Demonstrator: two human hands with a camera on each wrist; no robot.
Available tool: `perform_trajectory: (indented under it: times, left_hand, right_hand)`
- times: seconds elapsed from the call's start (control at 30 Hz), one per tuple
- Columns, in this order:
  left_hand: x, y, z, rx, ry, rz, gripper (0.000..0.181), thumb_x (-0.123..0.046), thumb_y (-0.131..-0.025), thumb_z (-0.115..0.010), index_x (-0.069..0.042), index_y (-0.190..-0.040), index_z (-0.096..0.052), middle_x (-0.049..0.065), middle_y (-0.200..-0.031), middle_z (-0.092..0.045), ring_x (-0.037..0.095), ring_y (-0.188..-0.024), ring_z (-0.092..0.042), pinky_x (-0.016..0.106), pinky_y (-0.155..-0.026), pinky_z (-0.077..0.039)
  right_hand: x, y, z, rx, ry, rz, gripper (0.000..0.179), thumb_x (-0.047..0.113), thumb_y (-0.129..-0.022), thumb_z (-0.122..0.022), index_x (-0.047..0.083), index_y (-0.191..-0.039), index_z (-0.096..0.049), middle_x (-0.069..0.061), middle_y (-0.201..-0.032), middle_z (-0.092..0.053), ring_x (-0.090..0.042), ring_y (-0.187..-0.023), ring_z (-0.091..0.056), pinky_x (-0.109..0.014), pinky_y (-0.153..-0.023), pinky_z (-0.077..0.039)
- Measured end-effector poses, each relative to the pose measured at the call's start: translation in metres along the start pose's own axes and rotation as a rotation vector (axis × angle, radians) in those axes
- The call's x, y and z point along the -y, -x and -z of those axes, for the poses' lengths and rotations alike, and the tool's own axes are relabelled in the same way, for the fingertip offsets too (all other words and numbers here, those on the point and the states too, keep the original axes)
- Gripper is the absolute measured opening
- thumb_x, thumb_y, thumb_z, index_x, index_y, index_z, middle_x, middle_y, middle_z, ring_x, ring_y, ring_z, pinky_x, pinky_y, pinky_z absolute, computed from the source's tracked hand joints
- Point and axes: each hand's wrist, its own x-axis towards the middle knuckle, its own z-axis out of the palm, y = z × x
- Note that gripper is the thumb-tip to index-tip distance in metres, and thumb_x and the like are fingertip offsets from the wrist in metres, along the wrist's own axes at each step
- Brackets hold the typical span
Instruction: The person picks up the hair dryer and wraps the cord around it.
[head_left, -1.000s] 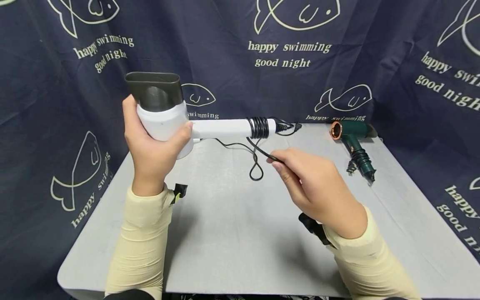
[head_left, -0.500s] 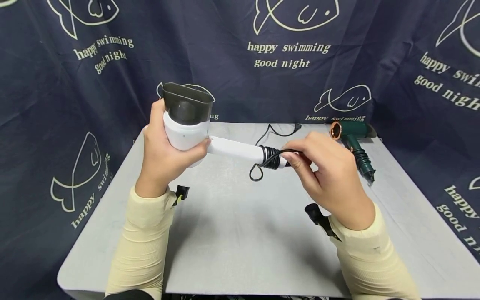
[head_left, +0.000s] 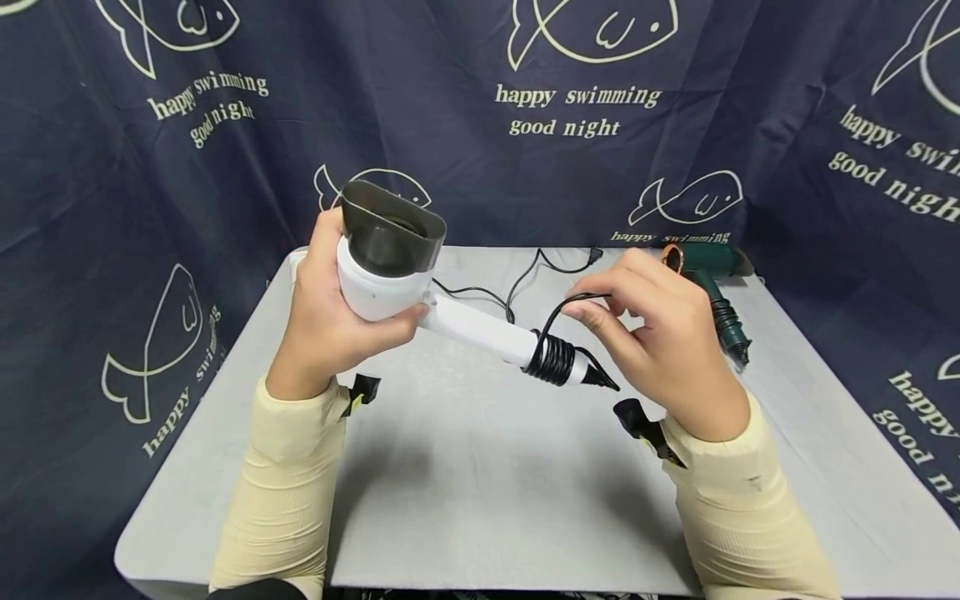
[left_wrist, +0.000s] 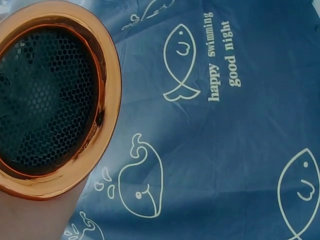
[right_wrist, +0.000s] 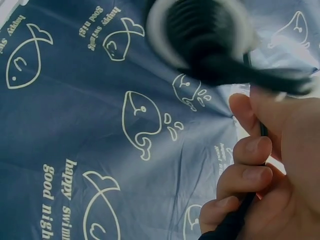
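Note:
My left hand [head_left: 318, 321] grips the barrel of a white hair dryer [head_left: 480, 330] above the table. Its dark flat nozzle [head_left: 393, 229] tips up, and its handle slants down to the right. In the left wrist view, the dryer's copper-rimmed rear grille [left_wrist: 107, 100] is close, with part of the hand below it. Several turns of black cord [head_left: 553, 360] wrap the handle's end. Between thumb and forefinger, my right hand [head_left: 660, 333] pinches the cord above those turns. The right wrist view shows the cord [right_wrist: 263, 129] running through the fingers; the handle end [right_wrist: 205, 35] is blurred there.
A green hair dryer [head_left: 723, 304], its handle wound with cord, lies at the table's back right, partly behind my right hand. More black cord runs along the back of the white table [head_left: 480, 500] to a plug [head_left: 595, 255]. A dark printed cloth [head_left: 420, 83] hangs around.
The white dryer has come right and lower, and its handle has swung from level to slanting down. My right hand has moved up and right with the cord. The small cord loop no longer shows.

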Motion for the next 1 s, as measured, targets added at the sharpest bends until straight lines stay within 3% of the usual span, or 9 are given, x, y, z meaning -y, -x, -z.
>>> perform_trajectory:
  times: [0.3,0.47,0.8,1.0]
  left_hand:
    - [-0.004,-0.001,-0.001,-0.026,0.139,-0.081,0.08,0.005,-0.057,-0.082,0.018,-0.126,-0.045,0.01,-0.117,-0.069,0.031,-0.103,-0.063,0.037,-0.094,-0.05]
    - [-0.008,-0.002,-0.004,-0.056,0.19,-0.12,0.077,0.001,-0.056,-0.081,0.017,-0.123,-0.047,0.008,-0.113,-0.07,0.03,-0.1,-0.064,0.037,-0.093,-0.05]
    - [-0.008,-0.003,-0.006,-0.161,0.199,-0.164,0.076,-0.022,-0.065,-0.09,0.009,-0.124,-0.054,0.008,-0.115,-0.07,0.031,-0.103,-0.064,0.039,-0.096,-0.05]
    - [-0.009,-0.002,-0.005,-0.217,0.174,-0.144,0.073,-0.012,-0.061,-0.084,0.007,-0.126,-0.054,0.009,-0.118,-0.069,0.032,-0.104,-0.063,0.039,-0.097,-0.049]
  right_hand:
    - [-0.011,0.001,-0.006,0.067,-0.14,-0.047,0.032,0.038,-0.098,-0.069,0.008,-0.09,-0.077,0.003,-0.073,-0.055,-0.008,-0.068,-0.042,-0.019,-0.063,-0.031]
    - [-0.023,0.007,-0.014,0.147,-0.23,-0.078,0.019,0.027,-0.1,-0.069,0.01,-0.096,-0.077,0.005,-0.075,-0.053,-0.005,-0.068,-0.042,-0.019,-0.061,-0.033]
    - [-0.021,0.009,-0.031,0.231,-0.308,-0.121,0.025,0.024,-0.108,-0.054,0.013,-0.1,-0.075,0.008,-0.086,-0.066,-0.008,-0.075,-0.056,-0.021,-0.067,-0.044]
    - [-0.017,0.013,-0.042,0.25,-0.279,-0.124,0.017,0.006,-0.102,-0.057,0.011,-0.099,-0.072,0.007,-0.083,-0.064,-0.005,-0.07,-0.056,-0.019,-0.061,-0.045]
